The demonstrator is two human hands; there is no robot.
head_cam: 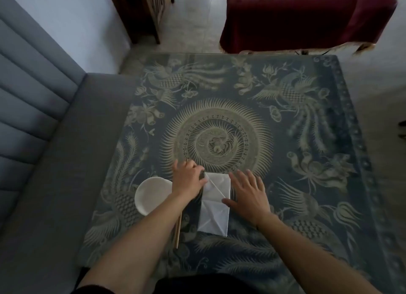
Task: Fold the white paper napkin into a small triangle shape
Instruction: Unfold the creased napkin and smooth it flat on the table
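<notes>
From the head view, the white paper napkin [216,202] lies as a tall rectangle on the dark blue tablecloth printed with pale birds and a central swirl [285,140], near the table's front edge, between the two hands. A diagonal crease runs across its upper half, so a corner fold seems to be in hand, with the small triangle not yet formed.

The left hand [186,178] sits at the napkin's top left corner, its fingers curled down over that corner; they appear to pinch or press the paper there, though the fingertips are hidden beneath the knuckles and I cannot tell whether they truly grip it. The likely purpose is to draw that corner across along the crease.

The right hand [248,193] lies flat and spread, fingers loose and holding nothing, with its thumb touching the napkin's right edge. It seems placed there to keep the thin sheet from sliding while the other hand works.

Just left of the napkin, partly under the left forearm, stand a round white ceramic bowl [151,195] and light wooden chopsticks [178,230]. Both lie close to the left arm, so a wide sweep could knock them; the napkin's right side is unobstructed.
</notes>
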